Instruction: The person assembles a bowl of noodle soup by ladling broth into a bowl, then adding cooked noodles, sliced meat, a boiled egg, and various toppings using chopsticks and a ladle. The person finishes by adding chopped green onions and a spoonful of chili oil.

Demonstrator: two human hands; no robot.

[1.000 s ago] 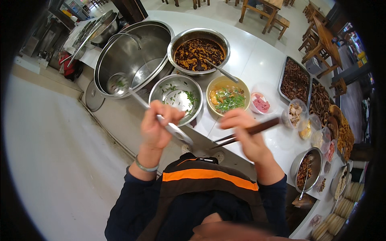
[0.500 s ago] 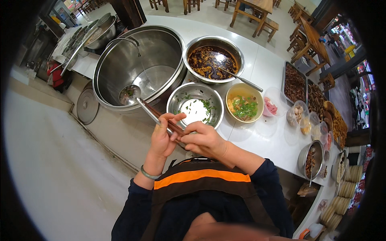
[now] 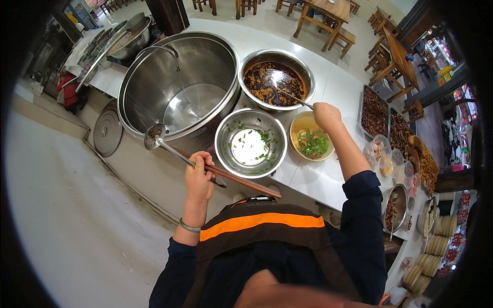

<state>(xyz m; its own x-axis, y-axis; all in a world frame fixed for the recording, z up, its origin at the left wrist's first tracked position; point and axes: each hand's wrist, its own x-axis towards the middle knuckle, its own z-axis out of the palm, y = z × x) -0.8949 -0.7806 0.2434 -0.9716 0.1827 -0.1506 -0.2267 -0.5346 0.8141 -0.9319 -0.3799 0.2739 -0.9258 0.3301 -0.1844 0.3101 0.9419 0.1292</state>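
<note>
My left hand (image 3: 198, 178) is closed around a metal ladle (image 3: 155, 136) and a pair of long brown chopsticks (image 3: 246, 181). The ladle's head hangs at the near rim of a big steel pot (image 3: 126, 82). To the right, my right hand (image 3: 327, 117) grips the handle end of a metal spoon (image 3: 295, 97); its head is sunk in dark, oily sauce (image 3: 267, 82) in a steel bowl (image 3: 308, 72). Under that hand stands a pale yellow bowl (image 3: 292, 138) with chopped greens and broth. A steel basin (image 3: 226, 149) with scattered cut greens sits between my hands.
Trays of dark meat (image 3: 375, 113) and several clear tubs (image 3: 377, 146) line the counter's right side. A steel bowl (image 3: 387, 213) of brown topping stands nearer me. A round lid (image 3: 108, 133) leans low at left. Wooden tables (image 3: 328, 13) fill the room beyond.
My right hand has left the chopsticks beside my left hand and moved right, onto the sauce spoon's handle. The ladle has shifted left and nearer, with the chopsticks now slanting right across it.
</note>
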